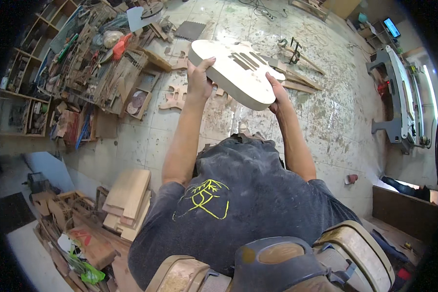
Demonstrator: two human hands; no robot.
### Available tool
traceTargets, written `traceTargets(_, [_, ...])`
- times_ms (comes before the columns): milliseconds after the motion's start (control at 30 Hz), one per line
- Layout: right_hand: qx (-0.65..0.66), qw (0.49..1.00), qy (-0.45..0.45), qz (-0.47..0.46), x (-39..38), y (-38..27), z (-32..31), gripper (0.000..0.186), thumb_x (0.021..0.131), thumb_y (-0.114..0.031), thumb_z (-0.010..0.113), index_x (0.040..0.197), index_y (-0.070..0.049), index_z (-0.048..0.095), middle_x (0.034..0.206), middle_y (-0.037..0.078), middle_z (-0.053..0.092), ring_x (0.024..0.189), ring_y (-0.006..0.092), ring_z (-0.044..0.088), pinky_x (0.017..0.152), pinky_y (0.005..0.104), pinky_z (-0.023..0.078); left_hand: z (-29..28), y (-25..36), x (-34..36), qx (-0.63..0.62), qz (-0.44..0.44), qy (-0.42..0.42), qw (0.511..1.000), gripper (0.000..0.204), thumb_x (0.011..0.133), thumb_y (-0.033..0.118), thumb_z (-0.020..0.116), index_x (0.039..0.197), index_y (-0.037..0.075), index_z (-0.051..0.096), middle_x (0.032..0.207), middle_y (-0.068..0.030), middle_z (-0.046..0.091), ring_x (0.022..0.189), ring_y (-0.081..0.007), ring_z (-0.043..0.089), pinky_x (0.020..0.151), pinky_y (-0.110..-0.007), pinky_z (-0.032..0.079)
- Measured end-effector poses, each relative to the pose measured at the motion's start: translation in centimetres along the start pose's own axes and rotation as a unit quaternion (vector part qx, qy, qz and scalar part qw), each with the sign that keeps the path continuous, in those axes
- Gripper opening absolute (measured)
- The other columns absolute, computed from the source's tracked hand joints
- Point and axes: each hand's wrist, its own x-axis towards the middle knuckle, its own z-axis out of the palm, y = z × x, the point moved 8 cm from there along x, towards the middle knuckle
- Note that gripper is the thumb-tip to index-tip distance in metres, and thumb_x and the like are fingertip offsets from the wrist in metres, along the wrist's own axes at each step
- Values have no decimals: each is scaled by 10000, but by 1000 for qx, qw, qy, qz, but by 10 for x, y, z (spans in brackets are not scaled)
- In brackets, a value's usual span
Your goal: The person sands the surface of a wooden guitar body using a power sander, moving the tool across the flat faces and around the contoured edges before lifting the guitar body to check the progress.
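A pale wooden guitar body (224,61) with several slots cut in its face is held up in front of me, tilted, above the floor. My left hand (199,80) grips its left edge, thumb on the upper face. At its right end my right hand (279,95) has hold of the rim, the thumb over the top and the other fingers mostly hidden beneath. Below and to the left of it, more guitar-body-shaped wooden pieces (174,97) lie on the floor.
Piled wood scraps and racks (117,68) fill the left side. Stacked boards (129,199) lie lower left. Beyond the guitar body are clamps (294,52) and long wooden strips (299,80). A grey machine (399,97) stands at the right on the stained tiled floor (340,131).
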Motion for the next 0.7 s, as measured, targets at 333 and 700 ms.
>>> traceTargets(333, [-37, 999, -4, 30, 3, 24, 10, 428, 1078, -183, 562, 1398, 98, 521, 1283, 210, 695, 1084, 261, 739, 939, 379, 633, -52, -3, -41, 32, 10, 6, 999, 673, 878, 37, 686, 1478, 18, 382, 1360, -157, 562, 1246, -292, 613, 1064, -440, 548])
traceTargets(700, [-87, 995, 50, 18, 6, 39, 18, 415, 1009, -144, 646, 1313, 131, 583, 1248, 211, 703, 1067, 268, 728, 914, 360, 609, -72, -36, -102, -10, -86, 48, 995, 713, 897, 103, 695, 1516, 72, 343, 1387, -145, 554, 1274, -287, 589, 1090, -489, 506])
